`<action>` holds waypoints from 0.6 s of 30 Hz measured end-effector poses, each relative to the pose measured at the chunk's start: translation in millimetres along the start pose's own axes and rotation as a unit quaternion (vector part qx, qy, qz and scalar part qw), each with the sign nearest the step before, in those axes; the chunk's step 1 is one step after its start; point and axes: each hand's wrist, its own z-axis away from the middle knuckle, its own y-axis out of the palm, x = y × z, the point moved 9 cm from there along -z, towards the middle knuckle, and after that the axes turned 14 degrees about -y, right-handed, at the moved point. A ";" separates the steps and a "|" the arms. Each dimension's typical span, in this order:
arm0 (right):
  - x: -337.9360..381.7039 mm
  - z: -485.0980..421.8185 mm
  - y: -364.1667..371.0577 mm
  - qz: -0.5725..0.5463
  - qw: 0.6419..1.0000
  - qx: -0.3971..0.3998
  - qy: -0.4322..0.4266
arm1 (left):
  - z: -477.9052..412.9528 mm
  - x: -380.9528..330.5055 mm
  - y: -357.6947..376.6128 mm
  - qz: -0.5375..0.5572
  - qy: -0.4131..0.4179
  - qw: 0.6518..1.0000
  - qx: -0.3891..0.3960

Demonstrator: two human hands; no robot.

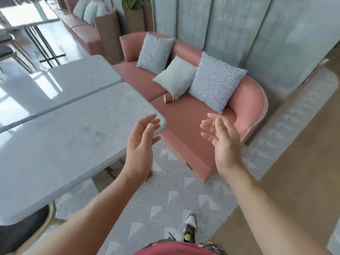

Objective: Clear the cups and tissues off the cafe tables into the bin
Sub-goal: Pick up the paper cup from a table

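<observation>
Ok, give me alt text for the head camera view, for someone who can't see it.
A person's empty left hand and right hand are held out, fingers relaxed, toward a pink sofa where a cup lies on its side by a pale green cushion. A grey table stands at left, a patterned rug below the hands.
</observation>
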 end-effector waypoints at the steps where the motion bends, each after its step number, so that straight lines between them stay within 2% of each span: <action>1: -5.0 -22.4 -0.9 -0.004 1.000 0.007 0.000 | -15.4 -3.8 7.0 0.003 0.001 1.000 -0.010; 8: -37.4 -147.7 24.7 -0.042 0.998 0.051 -0.002 | -105.5 -25.8 30.6 0.005 0.012 0.998 -0.061; 18: -102.5 -256.9 109.5 -0.053 0.993 0.101 0.007 | -242.4 -39.6 9.6 0.014 0.022 0.995 -0.100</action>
